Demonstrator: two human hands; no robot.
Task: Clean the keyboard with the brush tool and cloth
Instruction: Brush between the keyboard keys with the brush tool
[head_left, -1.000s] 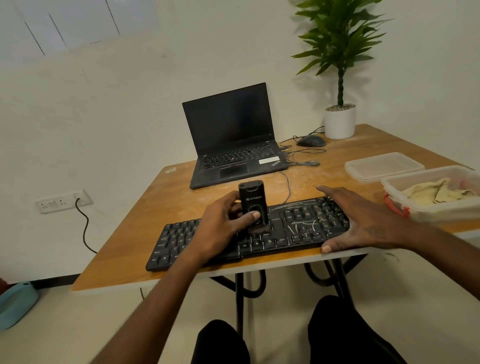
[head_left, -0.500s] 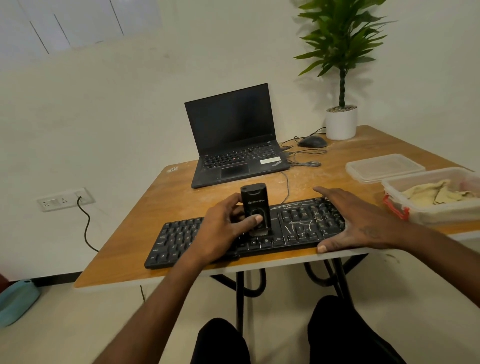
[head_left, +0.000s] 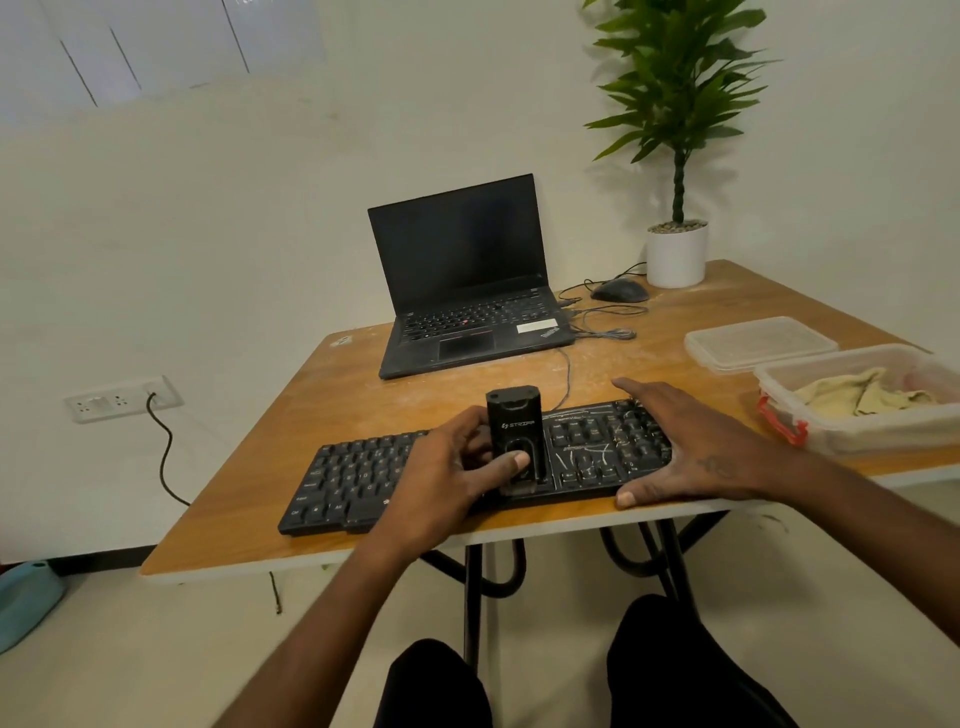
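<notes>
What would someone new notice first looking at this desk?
The left hand gripping an upright black brush tool on the middle of the black keyboard at the table's near edge. The right hand rests flat on its dusty right end, beside the cloth in a clear container.

One keyboard (head_left: 467, 467); one brush tool (head_left: 515, 436); one laptop (head_left: 467, 280); one mouse (head_left: 619, 291); two hands (head_left: 447, 467); one plant (head_left: 675, 104)

Your left hand (head_left: 447, 470) is curled round the brush tool (head_left: 516, 436) — thumb pressed on its front, fingers wrapped behind, forearm reaching up from below. Your right hand (head_left: 691, 447) lies flat, fingers straight and spread, palm down on the keyboard (head_left: 358, 478) — arm coming in from the right.
</notes>
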